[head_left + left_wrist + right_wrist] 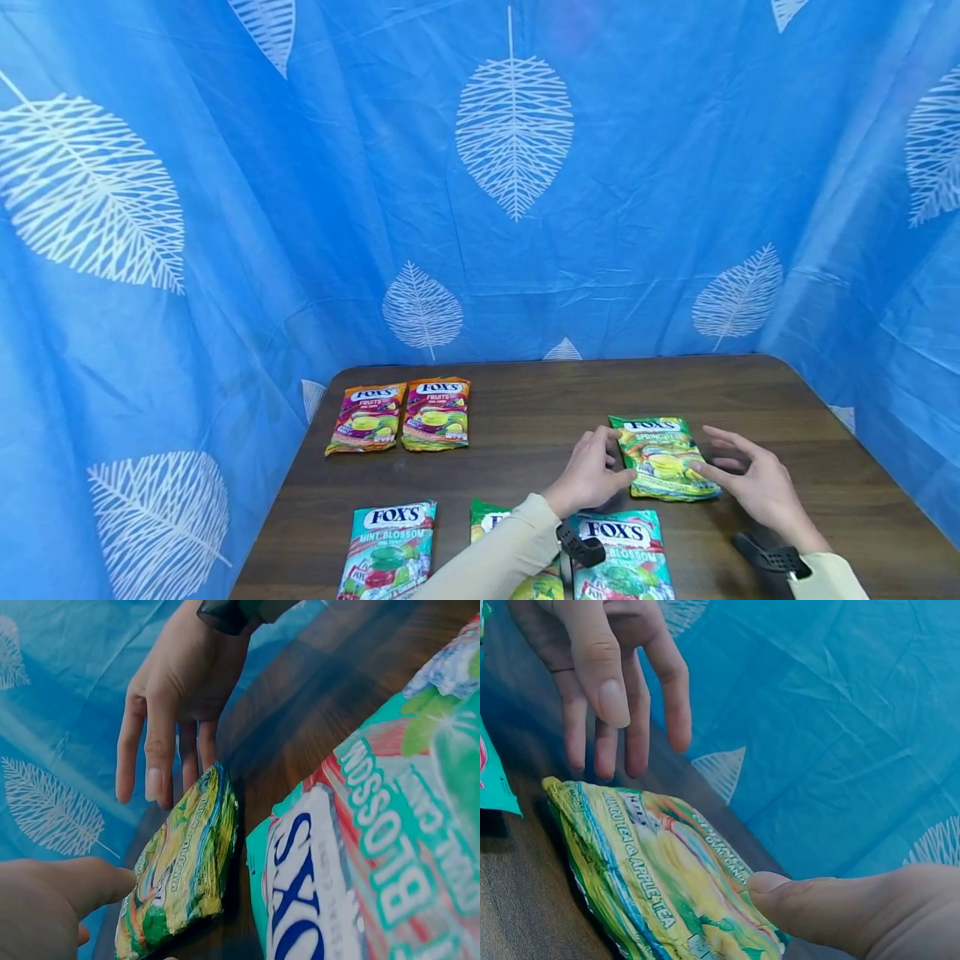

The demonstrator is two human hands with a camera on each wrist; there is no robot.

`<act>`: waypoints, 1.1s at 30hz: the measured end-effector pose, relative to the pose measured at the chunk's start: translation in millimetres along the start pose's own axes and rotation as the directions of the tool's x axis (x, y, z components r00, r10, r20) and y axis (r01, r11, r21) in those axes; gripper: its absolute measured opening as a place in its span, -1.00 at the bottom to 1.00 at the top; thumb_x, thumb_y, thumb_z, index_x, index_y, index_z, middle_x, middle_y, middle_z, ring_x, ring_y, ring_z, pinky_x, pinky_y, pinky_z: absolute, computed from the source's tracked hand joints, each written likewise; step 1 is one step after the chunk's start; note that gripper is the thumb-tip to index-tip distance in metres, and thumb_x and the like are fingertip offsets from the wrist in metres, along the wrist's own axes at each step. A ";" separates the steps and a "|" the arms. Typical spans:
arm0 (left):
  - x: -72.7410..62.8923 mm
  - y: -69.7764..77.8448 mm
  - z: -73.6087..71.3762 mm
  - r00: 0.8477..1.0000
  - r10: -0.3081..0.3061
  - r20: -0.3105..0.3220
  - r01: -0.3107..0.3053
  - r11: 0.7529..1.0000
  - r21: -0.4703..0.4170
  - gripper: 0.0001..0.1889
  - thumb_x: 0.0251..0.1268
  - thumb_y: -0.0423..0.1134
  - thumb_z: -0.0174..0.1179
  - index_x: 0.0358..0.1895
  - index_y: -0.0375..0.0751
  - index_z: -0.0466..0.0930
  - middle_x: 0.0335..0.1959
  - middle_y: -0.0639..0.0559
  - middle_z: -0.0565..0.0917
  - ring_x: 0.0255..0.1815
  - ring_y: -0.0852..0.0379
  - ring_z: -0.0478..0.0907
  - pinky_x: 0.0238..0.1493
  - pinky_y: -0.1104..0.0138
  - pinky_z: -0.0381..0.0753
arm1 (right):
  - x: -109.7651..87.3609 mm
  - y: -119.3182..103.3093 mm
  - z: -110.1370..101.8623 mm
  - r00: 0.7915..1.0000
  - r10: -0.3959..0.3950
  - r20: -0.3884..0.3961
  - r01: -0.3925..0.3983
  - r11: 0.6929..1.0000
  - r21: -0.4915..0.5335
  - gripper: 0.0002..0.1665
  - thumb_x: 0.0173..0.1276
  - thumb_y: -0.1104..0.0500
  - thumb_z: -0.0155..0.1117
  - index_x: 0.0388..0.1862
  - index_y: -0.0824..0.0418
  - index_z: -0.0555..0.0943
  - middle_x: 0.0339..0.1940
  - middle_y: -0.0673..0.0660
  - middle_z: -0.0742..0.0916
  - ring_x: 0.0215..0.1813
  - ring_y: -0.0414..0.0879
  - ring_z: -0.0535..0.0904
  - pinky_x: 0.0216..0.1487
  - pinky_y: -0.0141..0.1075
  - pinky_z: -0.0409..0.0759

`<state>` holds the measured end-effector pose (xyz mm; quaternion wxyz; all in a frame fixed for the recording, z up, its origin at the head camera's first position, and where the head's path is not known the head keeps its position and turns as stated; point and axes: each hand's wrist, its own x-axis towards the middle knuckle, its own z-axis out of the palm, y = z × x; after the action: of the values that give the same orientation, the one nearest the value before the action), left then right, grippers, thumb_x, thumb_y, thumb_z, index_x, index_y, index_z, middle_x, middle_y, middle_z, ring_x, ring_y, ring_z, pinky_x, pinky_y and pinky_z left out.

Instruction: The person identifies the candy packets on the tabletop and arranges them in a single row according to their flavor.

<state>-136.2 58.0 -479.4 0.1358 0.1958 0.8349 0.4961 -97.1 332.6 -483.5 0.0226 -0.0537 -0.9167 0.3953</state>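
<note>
A green and yellow bag of Fox's candy [663,458], its label reading "Spring Tea", lies on the table's right half. My left hand [591,473] is at its left side, thumb and fingers spread, fingertips by the bag's edge. On the other side is my right hand [761,483], its thumb over the bag's right edge and its fingers reaching past it. In the right wrist view the right thumb [810,900] appears at the edge of the candy bag [660,870]; whether it touches, I cannot tell. Neither hand is curled round the bag.
Two orange and purple Fox's Fruits bags [436,414] lie side by side at the back left of the brown table [540,400]. Nearer are mint-blossom bags [388,550] [624,554], with a green and yellow bag [540,586] between them, partly hidden by my left sleeve. A blue leaf-patterned curtain [615,208] hangs behind.
</note>
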 end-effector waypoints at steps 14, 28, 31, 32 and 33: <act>8.7 6.1 16.4 0.998 -0.069 -0.013 0.069 0.998 -0.003 -0.48 0.46 -0.27 0.46 0.39 -0.14 0.50 -0.08 0.05 0.46 -0.20 0.31 0.41 -0.20 0.41 0.51 | 13.9 3.3 8.6 0.997 0.046 0.067 -0.046 0.999 0.006 -0.02 0.49 -0.11 0.56 0.64 0.40 0.39 0.39 0.64 0.55 0.25 0.52 0.64 0.09 0.27 0.70; 12.4 5.4 22.7 0.996 -0.067 -0.051 0.068 0.998 0.005 -0.51 0.47 -0.31 0.46 0.38 -0.16 0.55 -0.12 0.08 0.45 -0.26 0.33 0.36 -0.22 0.44 0.47 | 17.2 -1.0 17.4 0.991 0.070 0.116 -0.073 0.997 0.018 -0.04 0.49 -0.08 0.56 0.60 0.45 0.41 0.41 0.69 0.50 0.26 0.55 0.59 0.13 0.25 0.68; 13.8 3.9 22.3 0.998 -0.025 -0.061 0.028 0.998 0.048 -0.50 0.48 -0.30 0.45 0.40 -0.18 0.56 -0.12 0.09 0.43 -0.22 0.33 0.35 -0.18 0.46 0.45 | 16.4 -4.3 17.8 0.990 0.073 0.120 -0.076 0.997 0.025 -0.07 0.48 -0.02 0.57 0.59 0.47 0.43 0.44 0.69 0.48 0.25 0.54 0.60 0.10 0.21 0.71; 14.2 3.2 21.8 0.998 -0.013 -0.064 0.017 0.998 0.058 -0.49 0.48 -0.29 0.45 0.41 -0.19 0.56 -0.11 0.10 0.43 -0.20 0.32 0.35 -0.16 0.46 0.45 | 15.9 -5.4 18.0 0.990 0.076 0.121 -0.080 0.996 0.031 -0.08 0.47 -0.01 0.58 0.59 0.47 0.43 0.46 0.69 0.46 0.25 0.56 0.59 0.10 0.20 0.72; 14.6 2.6 21.1 0.998 -0.007 -0.066 0.011 0.998 0.060 -0.49 0.48 -0.29 0.45 0.42 -0.20 0.56 -0.11 0.11 0.43 -0.20 0.32 0.35 -0.16 0.46 0.45 | 15.4 -6.7 18.2 0.989 0.084 0.123 -0.089 0.995 0.037 -0.07 0.47 0.00 0.58 0.59 0.46 0.42 0.48 0.69 0.43 0.27 0.58 0.57 0.10 0.21 0.72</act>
<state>-139.8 82.2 -487.5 0.1044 0.1797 0.8545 0.4761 -114.5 316.7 -491.1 -0.0491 -0.0689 -0.9045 0.4180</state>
